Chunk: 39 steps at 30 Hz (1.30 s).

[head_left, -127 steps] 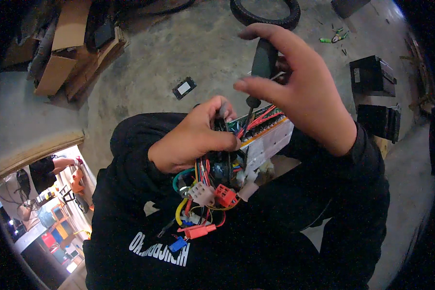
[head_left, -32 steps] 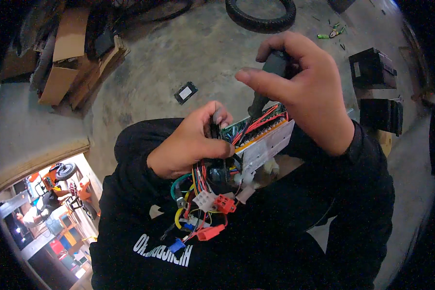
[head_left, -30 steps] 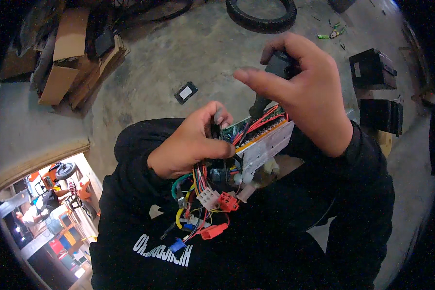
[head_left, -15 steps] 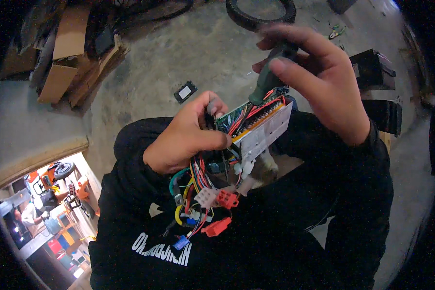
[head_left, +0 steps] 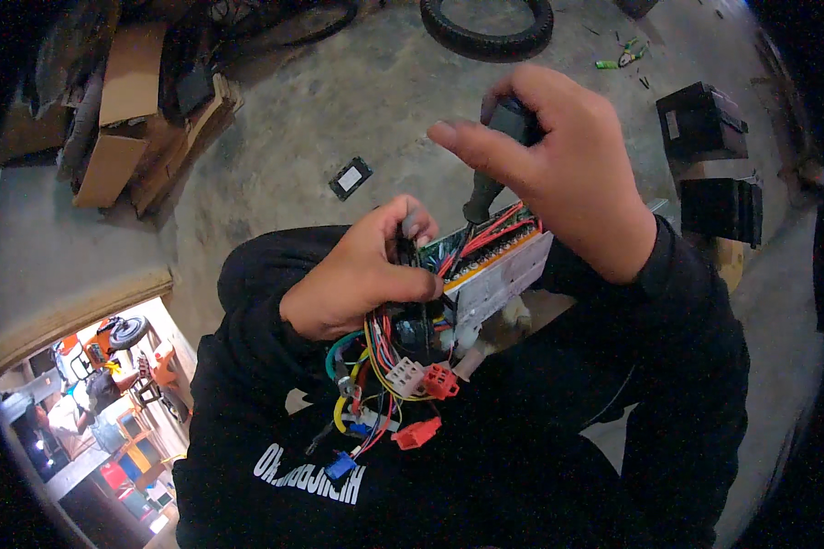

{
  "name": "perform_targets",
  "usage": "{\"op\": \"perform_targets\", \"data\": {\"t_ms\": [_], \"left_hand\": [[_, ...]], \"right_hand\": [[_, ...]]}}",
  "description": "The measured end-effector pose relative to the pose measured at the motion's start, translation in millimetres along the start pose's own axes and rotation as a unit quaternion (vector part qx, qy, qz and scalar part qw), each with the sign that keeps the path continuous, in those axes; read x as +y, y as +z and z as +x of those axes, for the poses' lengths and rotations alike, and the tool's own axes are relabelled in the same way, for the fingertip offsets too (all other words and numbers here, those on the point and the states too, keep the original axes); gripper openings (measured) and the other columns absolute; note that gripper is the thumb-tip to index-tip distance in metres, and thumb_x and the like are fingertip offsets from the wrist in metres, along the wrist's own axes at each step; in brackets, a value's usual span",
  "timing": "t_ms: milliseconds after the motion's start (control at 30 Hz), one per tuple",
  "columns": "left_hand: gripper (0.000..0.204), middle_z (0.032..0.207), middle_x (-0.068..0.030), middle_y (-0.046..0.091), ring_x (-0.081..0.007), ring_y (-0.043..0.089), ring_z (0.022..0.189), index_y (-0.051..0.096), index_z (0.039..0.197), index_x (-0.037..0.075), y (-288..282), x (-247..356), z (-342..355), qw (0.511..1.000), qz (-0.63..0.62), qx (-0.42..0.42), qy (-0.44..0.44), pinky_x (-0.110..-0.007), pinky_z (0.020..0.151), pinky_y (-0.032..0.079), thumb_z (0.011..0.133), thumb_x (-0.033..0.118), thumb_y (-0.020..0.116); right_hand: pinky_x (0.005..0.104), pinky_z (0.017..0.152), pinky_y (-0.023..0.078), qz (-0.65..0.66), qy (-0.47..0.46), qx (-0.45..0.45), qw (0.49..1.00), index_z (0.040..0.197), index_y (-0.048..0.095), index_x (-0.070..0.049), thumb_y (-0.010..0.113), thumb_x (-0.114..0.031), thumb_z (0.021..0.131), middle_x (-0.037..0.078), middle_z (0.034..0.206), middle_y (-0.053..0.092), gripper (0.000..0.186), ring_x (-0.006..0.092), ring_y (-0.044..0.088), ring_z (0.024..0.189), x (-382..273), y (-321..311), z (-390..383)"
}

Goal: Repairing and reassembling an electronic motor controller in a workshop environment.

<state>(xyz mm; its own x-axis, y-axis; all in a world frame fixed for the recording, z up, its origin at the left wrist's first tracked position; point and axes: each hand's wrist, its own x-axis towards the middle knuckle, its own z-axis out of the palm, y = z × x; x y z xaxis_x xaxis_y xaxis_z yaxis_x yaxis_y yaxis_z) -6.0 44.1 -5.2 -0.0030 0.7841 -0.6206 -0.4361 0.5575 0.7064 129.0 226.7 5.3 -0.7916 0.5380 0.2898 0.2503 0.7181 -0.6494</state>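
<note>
My left hand (head_left: pixel 348 274) grips the near end of a controller circuit board (head_left: pixel 490 265) with a silvery metal plate, a row of soldered components and red wires. My right hand (head_left: pixel 586 183) is wrapped round a dark screwdriver (head_left: pixel 481 197), its thumb lifted off the handle; the shaft reaches down among the board's wires, and its tip is too small to make out. A bundle of colored wires hangs below my left hand over my black clothing, ending in a white connector (head_left: pixel 405 375), red connectors (head_left: pixel 439 382) and a blue connector (head_left: pixel 341 465).
On the concrete floor lie a small black module (head_left: pixel 352 178), a tire (head_left: pixel 485 41), pliers (head_left: pixel 630 53) and two black batteries (head_left: pixel 700 123). Torn cardboard (head_left: pixel 119 91) is piled at upper left. At lower left, a doorway shows another person (head_left: pixel 69 412) and an orange vehicle.
Since half a second ago my right hand has shifted left, its thumb moving out from the handle. The board and my left hand have dropped slightly in view. The screwdriver stays in my grip.
</note>
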Motion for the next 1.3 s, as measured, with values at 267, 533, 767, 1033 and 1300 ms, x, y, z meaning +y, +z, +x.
{"op": "perform_targets", "data": {"t_ms": [267, 533, 767, 1033, 1300], "left_hand": [[0.043, 0.098, -0.0012, 0.046, -0.0102, 0.05, 0.09, 0.042, 0.096, 0.008, 4, 6, -7, 0.998, -0.008, 0.039, 0.053, -0.025, 0.077, 0.044, 0.067, -0.007, 0.069], [0.043, 0.098, -0.001, 0.044, -0.0099, 0.05, 0.091, 0.041, 0.094, 0.009, 1, 4, 0, 0.999, -0.007, 0.013, 0.047, -0.024, 0.078, 0.043, 0.066, -0.007, 0.069], [0.046, 0.095, 0.0008, 0.043, -0.0086, 0.047, 0.09, 0.045, 0.098, 0.01, 2, 0, 7, 1.0, 0.012, 0.013, 0.006, -0.023, 0.078, 0.041, 0.06, 0.0, 0.069], [0.045, 0.095, 0.001, 0.044, -0.0089, 0.05, 0.09, 0.048, 0.1, 0.009, 1, -1, 12, 0.999, 0.035, 0.006, -0.022, -0.023, 0.073, 0.044, 0.062, -0.003, 0.069], [0.046, 0.098, 0.0006, 0.044, -0.0109, 0.049, 0.094, 0.047, 0.1, 0.009, 5, 1, 10, 0.996, 0.087, 0.013, -0.019, -0.026, 0.082, 0.042, 0.061, 0.001, 0.071]], "right_hand": [[0.0294, 0.086, 0.051, 0.41, 0.009, -0.134, 0.902, 0.142, 0.043, -0.005, 0.056, -0.007, 0.095, 0.012, 0.123, 0.058, 0.049, 0.0204, 0.066, 0.102, 11, -14, -6], [0.0257, 0.073, 0.055, 0.331, 0.011, -0.121, 0.936, 0.123, 0.055, 0.0, 0.066, -0.006, 0.089, 0.007, 0.102, 0.064, 0.036, 0.0133, 0.067, 0.085, 6, -1, 6], [0.0243, 0.059, 0.052, 0.227, 0.057, -0.056, 0.971, 0.11, 0.06, 0.002, 0.073, -0.014, 0.084, 0.004, 0.08, 0.063, 0.033, 0.0082, 0.061, 0.066, 11, 11, 0], [0.0451, 0.065, 0.049, 0.175, 0.111, -0.001, 0.978, 0.087, 0.061, 0.003, 0.075, -0.031, 0.076, 0.025, 0.077, 0.062, 0.038, 0.0431, 0.063, 0.075, 6, 21, -1], [0.0325, 0.058, 0.048, 0.036, 0.115, -0.041, 0.992, 0.106, 0.06, 0.002, 0.073, -0.028, 0.084, 0.013, 0.077, 0.065, 0.039, 0.0167, 0.061, 0.065, 0, 13, -10]]}}
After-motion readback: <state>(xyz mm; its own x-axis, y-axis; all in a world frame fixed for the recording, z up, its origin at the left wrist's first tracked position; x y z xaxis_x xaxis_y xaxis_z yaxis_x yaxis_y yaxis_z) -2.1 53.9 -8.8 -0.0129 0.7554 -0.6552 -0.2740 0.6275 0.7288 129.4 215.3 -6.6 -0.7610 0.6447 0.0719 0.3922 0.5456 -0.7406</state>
